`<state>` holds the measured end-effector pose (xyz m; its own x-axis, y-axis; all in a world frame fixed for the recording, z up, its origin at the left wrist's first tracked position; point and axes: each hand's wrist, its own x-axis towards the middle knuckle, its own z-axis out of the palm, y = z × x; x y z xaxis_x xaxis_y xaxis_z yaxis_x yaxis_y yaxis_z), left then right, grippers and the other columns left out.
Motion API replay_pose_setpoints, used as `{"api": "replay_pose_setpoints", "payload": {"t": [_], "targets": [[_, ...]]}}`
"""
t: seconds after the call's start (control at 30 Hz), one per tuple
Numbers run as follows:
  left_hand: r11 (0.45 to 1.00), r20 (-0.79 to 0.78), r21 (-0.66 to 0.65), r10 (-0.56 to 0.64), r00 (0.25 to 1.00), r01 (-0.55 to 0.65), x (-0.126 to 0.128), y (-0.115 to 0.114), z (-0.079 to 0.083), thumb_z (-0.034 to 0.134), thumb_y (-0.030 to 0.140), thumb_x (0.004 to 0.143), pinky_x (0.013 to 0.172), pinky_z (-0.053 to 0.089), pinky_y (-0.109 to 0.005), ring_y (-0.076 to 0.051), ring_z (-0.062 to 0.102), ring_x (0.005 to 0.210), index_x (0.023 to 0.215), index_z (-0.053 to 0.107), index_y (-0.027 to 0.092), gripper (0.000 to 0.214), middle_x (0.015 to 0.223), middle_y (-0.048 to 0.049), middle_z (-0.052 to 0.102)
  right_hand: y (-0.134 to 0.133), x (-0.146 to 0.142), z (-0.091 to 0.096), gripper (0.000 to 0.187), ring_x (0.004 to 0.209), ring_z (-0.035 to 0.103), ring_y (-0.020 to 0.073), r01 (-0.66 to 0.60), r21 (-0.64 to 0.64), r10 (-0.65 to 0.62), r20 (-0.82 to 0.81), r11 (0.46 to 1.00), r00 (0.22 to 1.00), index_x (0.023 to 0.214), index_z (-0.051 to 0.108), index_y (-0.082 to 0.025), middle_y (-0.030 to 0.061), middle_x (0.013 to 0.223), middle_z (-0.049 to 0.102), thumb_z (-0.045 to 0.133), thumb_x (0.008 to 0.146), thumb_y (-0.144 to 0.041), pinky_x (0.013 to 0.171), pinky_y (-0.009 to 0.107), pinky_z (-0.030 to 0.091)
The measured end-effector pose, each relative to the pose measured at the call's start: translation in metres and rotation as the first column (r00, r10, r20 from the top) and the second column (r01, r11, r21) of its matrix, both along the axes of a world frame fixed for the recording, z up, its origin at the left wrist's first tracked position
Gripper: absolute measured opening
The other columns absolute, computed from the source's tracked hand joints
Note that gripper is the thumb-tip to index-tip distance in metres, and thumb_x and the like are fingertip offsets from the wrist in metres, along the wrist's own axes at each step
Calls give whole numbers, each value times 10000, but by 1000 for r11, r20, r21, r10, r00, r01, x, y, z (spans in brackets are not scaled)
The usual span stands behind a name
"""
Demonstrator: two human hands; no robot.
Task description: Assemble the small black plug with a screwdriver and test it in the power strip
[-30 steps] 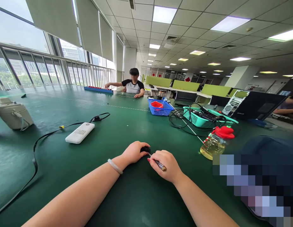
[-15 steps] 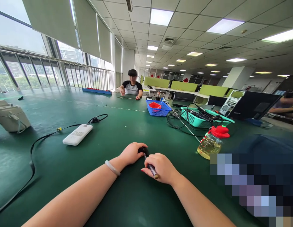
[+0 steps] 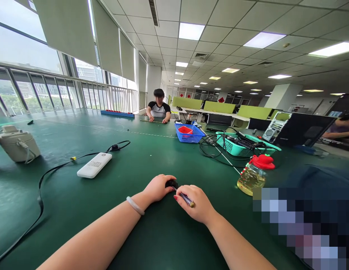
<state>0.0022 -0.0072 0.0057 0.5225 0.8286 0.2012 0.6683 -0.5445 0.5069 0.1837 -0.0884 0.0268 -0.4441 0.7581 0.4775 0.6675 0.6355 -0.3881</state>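
My left hand point(image 3: 160, 188), with a pale bangle at the wrist, is closed round a small black object point(image 3: 172, 183) on the green table. The object's kind is mostly hidden by my fingers. In my right hand point(image 3: 197, 202) I grip a screwdriver point(image 3: 187, 200) with a purplish, see-through handle. Its butt end points toward me and to the right, and its thin shaft runs to the black object. Whether the tip sits inside the object cannot be made out.
A white power bank point(image 3: 95, 165) and a black strap point(image 3: 41, 183) lie left, near a beige bag point(image 3: 18, 144). To the right stand a red-lidded bottle point(image 3: 251, 178), a blue basket point(image 3: 190, 137) and a teal basket point(image 3: 233, 148) of cables. Another person point(image 3: 158, 108) sits opposite.
The screwdriver's handle has swung slightly to the right with my right hand. My left hand still holds the black object. The whole view has shifted down a little.
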Motion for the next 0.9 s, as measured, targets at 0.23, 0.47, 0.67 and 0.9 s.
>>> {"api": "replay_pose_setpoints", "payload": {"t": [0.23, 0.47, 0.67, 0.9], "targets": [[1000, 8, -4, -4, 1000, 4, 0, 1, -1, 640, 228, 775, 995, 460, -332, -227, 613, 1116, 1293, 583, 245, 522, 1212, -41, 675, 1, -2, -5, 210, 589, 499, 141, -1, 39, 1, 0, 999, 1000, 740, 542, -224, -15, 673, 624, 482, 926, -301, 613, 269, 334], [1000, -6, -24, 9, 1000, -9, 2, -1, 1, 654, 247, 782, 987, 465, -352, -243, 620, 1098, 1300, 580, 226, 523, 1193, -71, 678, 1, -1, -7, 209, 574, 491, 138, -1, 116, 4, -30, 993, 1000, 739, 554, -221, -12, 653, 620, 475, 927, -268, 605, 268, 332], [1000, -3, -24, 8, 1000, -8, 2, -1, 0, 650, 239, 788, 997, 459, -353, -242, 618, 1107, 1290, 585, 221, 507, 1202, -74, 674, 3, -1, -5, 206, 569, 495, 135, -8, 140, 12, -22, 990, 1000, 735, 554, -220, -13, 646, 614, 476, 922, -257, 595, 265, 331], [1000, -9, -24, 6, 1000, -6, 2, -1, -1, 639, 248, 794, 983, 465, -353, -242, 617, 1102, 1281, 590, 229, 489, 1205, -72, 670, 1, -1, -6, 217, 565, 496, 133, -11, 129, 14, -21, 992, 1000, 723, 550, -219, -13, 642, 616, 470, 922, -257, 599, 267, 335]]}}
